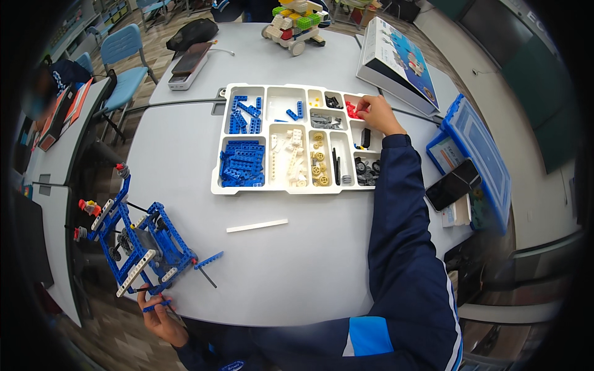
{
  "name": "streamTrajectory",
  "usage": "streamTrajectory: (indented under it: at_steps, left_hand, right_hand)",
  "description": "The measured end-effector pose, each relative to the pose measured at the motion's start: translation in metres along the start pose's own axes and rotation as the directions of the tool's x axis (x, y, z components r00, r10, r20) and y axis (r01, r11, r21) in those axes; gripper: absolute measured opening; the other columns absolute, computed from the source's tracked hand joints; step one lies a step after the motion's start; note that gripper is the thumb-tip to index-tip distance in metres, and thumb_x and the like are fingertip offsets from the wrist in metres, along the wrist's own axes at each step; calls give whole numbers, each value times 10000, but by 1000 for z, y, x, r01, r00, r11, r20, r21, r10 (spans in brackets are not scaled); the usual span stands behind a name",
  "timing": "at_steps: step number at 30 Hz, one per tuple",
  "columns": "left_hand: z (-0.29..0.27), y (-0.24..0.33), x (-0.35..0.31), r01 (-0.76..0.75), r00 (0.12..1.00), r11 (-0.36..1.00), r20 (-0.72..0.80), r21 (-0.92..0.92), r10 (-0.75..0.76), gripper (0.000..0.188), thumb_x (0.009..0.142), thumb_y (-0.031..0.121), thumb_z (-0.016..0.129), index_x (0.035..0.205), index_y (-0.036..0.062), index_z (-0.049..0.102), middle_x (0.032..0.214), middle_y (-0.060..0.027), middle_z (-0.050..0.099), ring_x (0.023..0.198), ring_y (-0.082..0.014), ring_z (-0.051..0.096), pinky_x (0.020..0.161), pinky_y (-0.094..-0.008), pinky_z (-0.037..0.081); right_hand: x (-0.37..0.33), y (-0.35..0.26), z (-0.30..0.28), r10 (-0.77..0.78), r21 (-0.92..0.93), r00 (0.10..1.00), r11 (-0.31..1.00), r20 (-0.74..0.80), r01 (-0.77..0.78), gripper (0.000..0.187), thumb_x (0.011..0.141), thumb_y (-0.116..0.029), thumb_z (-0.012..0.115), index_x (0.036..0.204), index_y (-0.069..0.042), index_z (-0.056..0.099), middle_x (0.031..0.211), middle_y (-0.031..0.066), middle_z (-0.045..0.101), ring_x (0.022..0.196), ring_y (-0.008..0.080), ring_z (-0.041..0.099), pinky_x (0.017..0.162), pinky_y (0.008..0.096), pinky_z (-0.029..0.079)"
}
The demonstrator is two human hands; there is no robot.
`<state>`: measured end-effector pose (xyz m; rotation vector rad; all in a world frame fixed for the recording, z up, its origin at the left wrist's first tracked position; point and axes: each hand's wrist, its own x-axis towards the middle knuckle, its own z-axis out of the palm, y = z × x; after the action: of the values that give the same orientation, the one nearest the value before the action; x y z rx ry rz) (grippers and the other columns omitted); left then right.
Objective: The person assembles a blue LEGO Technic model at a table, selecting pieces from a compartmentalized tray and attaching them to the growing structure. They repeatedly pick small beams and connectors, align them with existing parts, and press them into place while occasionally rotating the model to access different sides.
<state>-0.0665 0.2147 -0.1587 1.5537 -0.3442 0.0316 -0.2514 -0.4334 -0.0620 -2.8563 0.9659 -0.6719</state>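
A blue building-brick model (148, 241) with white beams, grey axles and a small red-and-orange figure stands at the table's left edge. At its near end my left hand (162, 320) is closed on a short blue beam (156, 306) beside a thin axle. My right arm reaches across to the white sorting tray (216, 185). There my right hand (378, 115) has its fingers pinched together at the compartment of small red pieces (351, 110). Whether a piece is between those fingertips is hidden. A long white beam (257, 226) lies alone on the table, apart from both hands.
Other tray compartments hold blue beams (242, 162), white parts, tan wheels and dark pieces. At right stand a blue lidded bin (476, 167), a phone (453, 185) and a picture box (399, 65). Farther back are a power bank (185, 73) and a wheeled brick model (296, 28).
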Motion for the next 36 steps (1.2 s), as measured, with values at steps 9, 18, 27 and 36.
streamTrajectory:
  at_steps: [9, 18, 27, 36]
  left_hand:
    - [9, 8, 2, -48, 999, 989, -15, -139, 46, 205, 908, 144, 676, 924, -60, 673, 1322, -234, 551, 800, -185, 658, 644, -252, 501]
    - [11, 29, 5, -16, 998, 977, 54, -215, 28, 133, 837, 5, 746, 921, -89, 705, 1294, -173, 614, 867, -132, 682, 648, -197, 498]
    - [12, 41, -7, -164, 982, 986, 92, -34, 166, 152, 795, 52, 777, 935, -2, 759, 1229, -108, 639, 667, -102, 585, 635, -240, 484]
    - [-1, 42, -31, -145, 942, 981, 285, -131, 177, 294, 759, -39, 699, 1036, 39, 754, 1333, -146, 561, 753, -124, 595, 867, -312, 510]
  right_hand:
    - [21, 30, -9, -37, 22, 999, 999, 4, 36, 138, 813, -90, 662, 931, -21, 682, 850, 103, 691, 819, 206, 660, 774, 323, 502]
    - [-55, -211, -126, -184, 488, 978, 847, -100, 210, 173, 966, -90, 614, 1093, 25, 636, 1077, 74, 639, 1022, 150, 596, 958, 277, 437]
    - [-162, -415, -60, -668, 785, 725, 536, 168, 311, 158, 762, 97, 738, 888, 29, 672, 815, 103, 687, 656, 161, 621, 615, 249, 482]
    - [-175, -445, -32, -866, 768, 477, 406, 151, 494, 185, 797, 118, 708, 959, 32, 690, 888, 110, 714, 734, 161, 687, 658, 259, 544]
